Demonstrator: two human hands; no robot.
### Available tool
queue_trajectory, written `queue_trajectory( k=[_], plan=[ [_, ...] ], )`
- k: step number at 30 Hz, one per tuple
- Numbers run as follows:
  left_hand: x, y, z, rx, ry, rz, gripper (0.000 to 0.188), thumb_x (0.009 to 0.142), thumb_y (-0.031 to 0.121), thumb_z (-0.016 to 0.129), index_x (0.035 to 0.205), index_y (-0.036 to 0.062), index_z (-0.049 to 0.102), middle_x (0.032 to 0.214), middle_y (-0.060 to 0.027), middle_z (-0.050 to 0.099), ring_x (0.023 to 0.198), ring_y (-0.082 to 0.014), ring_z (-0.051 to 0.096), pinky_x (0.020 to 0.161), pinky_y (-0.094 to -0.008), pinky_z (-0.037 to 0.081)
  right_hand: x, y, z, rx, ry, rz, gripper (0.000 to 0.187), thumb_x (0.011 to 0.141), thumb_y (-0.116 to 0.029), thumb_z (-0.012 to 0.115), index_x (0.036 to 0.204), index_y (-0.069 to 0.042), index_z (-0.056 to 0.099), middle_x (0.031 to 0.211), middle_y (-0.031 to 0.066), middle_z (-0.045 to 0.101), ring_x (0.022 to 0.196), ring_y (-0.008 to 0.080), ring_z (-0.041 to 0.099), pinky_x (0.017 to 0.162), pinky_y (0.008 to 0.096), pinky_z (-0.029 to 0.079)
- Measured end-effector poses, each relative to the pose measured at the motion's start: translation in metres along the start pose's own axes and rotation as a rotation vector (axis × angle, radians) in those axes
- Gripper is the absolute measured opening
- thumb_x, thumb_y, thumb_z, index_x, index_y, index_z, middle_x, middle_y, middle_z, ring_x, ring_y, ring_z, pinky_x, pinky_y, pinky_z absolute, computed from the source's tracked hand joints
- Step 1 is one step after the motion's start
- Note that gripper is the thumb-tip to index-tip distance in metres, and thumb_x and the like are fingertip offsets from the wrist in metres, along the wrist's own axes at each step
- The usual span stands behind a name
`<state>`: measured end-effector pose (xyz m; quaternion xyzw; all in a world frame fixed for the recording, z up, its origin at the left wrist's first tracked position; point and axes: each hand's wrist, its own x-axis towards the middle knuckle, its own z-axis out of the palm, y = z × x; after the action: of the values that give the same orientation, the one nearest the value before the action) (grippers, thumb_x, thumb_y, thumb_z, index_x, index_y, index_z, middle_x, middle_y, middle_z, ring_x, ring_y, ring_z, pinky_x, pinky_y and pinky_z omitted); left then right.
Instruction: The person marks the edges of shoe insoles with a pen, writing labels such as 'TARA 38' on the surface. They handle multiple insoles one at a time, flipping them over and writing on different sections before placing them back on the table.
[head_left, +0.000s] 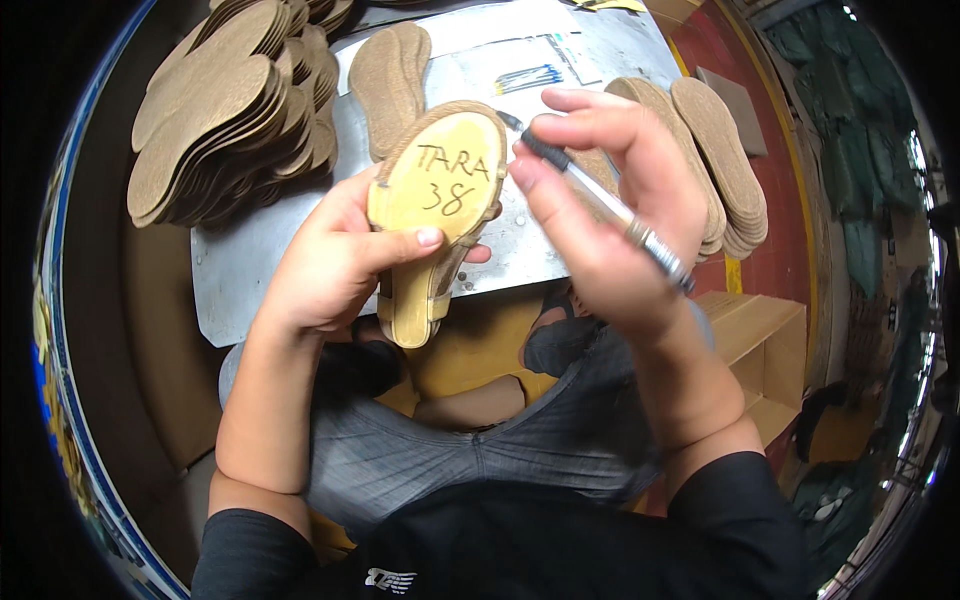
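Observation:
My left hand (335,245) grips a sole-shaped template (430,215) over the front edge of the table, thumb on its yellow face. The template has dark handwriting on its broad end, a brownish rim, and small bands around its narrow end, which points toward me. Slightly blurred, my right hand (625,195) is raised to the right of it. Between thumb and fingers it holds a pen (605,203) with a clear barrel and a black grip. The pen's front end points up and left, close to the template's upper right edge; I cannot tell whether they touch.
Tall stacks of brown insoles (240,120) fill the left of the metal table (235,270). A smaller pile (390,85) lies behind the template, and more insole stacks (725,160) stand at the right. Pen-marked white paper (540,65) lies at the back. An open cardboard box (755,335) sits lower right.

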<state>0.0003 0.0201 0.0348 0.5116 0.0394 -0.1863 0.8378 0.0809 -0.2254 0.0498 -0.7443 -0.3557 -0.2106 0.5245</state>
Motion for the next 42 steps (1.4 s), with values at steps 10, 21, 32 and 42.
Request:
queue_trajectory(
  k=[10,21,32,42],
  plan=[
    [0.007,-0.005,0.008,-0.139,-0.140,0.039,0.078,0.103,0.004,0.081,0.171,-0.0067,0.045,0.158,-0.0279,0.068,0.145,-0.0427,0.071,0.117,-0.0634,0.065,0.004,0.003,-0.023,0.630,-0.150,0.606,0.012,0.104,-0.003,0.080,0.103,0.000,0.069,0.095,0.0071,0.078,0.089,0.0103,0.076,0.081,0.0278,0.061],
    [0.006,-0.009,0.007,-0.154,-0.151,0.024,0.077,0.102,0.003,0.083,0.169,-0.0071,0.047,0.154,-0.0285,0.070,0.143,-0.0437,0.072,0.115,-0.0678,0.065,0.001,0.004,-0.027,0.472,-0.213,0.396,0.010,0.104,0.009,0.070,0.100,0.002,0.063,0.100,0.0131,0.077,0.091,0.0147,0.078,0.088,0.0318,0.066],
    [0.003,-0.005,0.010,-0.199,-0.155,0.046,0.082,0.100,0.007,0.086,0.170,-0.0090,0.045,0.154,-0.0296,0.069,0.141,-0.0436,0.072,0.112,-0.0673,0.067,0.004,0.008,-0.028,0.587,-0.251,0.443,0.012,0.106,0.008,0.069,0.104,0.000,0.060,0.101,0.0152,0.078,0.095,0.0162,0.080,0.092,0.0341,0.070],
    [0.004,-0.005,0.006,-0.217,-0.188,0.001,0.082,0.101,0.009,0.086,0.170,-0.0083,0.046,0.153,-0.0317,0.069,0.135,-0.0461,0.076,0.111,-0.0662,0.067,0.001,0.010,-0.018,0.776,-0.092,0.494,0.015,0.101,-0.001,0.081,0.096,0.000,0.067,0.088,0.0051,0.077,0.086,0.0102,0.077,0.075,0.0286,0.060]
  ],
)
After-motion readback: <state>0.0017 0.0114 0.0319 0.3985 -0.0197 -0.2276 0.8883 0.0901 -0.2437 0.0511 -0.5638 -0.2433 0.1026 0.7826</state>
